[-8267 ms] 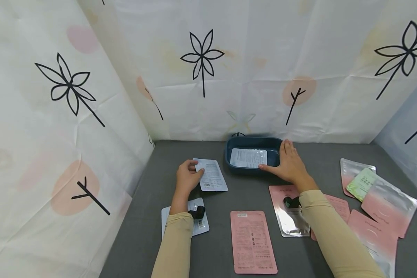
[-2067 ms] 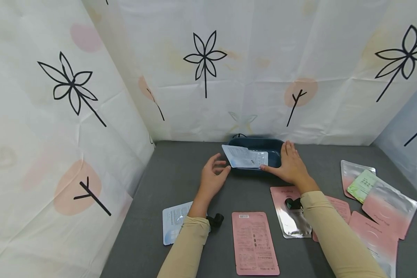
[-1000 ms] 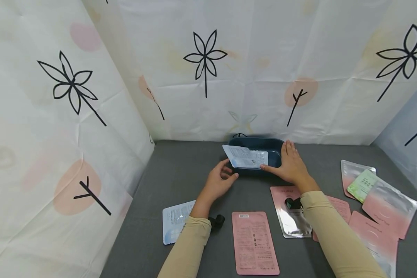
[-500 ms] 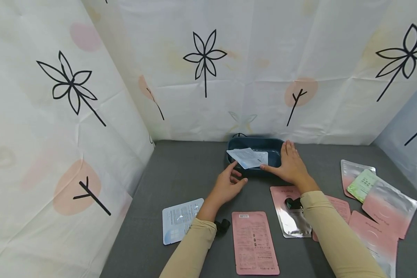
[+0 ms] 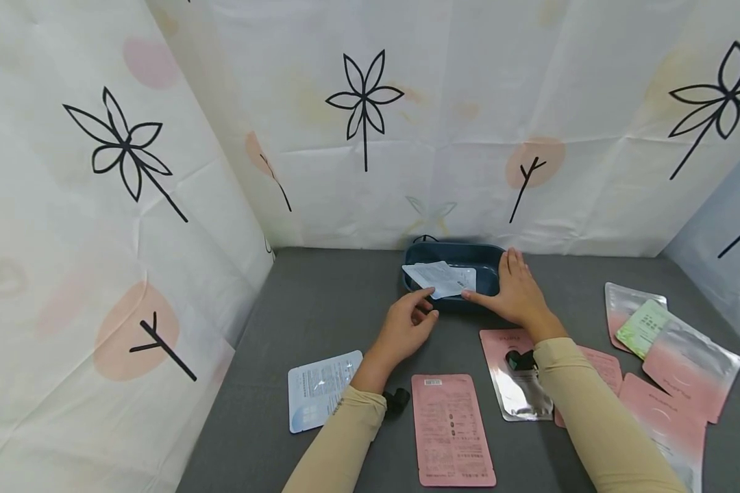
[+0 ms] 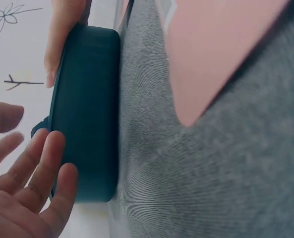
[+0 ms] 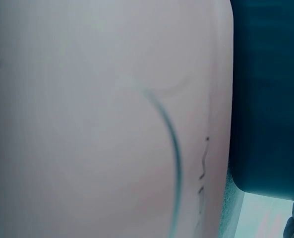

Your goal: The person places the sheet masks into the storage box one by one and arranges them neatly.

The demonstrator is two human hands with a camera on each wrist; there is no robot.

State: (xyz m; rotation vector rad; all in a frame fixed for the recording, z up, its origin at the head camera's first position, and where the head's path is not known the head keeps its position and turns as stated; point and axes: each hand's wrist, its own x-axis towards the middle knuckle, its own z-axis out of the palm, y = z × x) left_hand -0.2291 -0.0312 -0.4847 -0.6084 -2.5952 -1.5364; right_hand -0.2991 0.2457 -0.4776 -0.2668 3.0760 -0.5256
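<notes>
A dark blue plastic basin [image 5: 488, 279] stands at the back of the table with two white-and-light-blue sheet mask packets [image 5: 439, 279] in it, one lying across the other. My right hand [image 5: 519, 293] rests on the basin's right end, fingers straight along the side and thumb at the front rim. At the front rim my left hand [image 5: 405, 326] hovers with loose, parted fingers, its index fingertip by the lower corner of the upper packet. In the left wrist view, the fingers [image 6: 52, 153] are spread by the basin wall [image 6: 89, 109] and hold nothing.
A light blue packet [image 5: 319, 394] lies left of the left forearm. One pink packet [image 5: 453, 431] lies front centre. Beneath the right forearm is a pink-and-silver packet [image 5: 510, 383]; several more pink packets [image 5: 691, 363] and a green one [image 5: 644, 325] overlap at the right.
A second light blue packet has gone from the left hand into the basin, first propped on its left rim, then sliding lower inside. The left hand has shifted right along the front; the right hand stays.
</notes>
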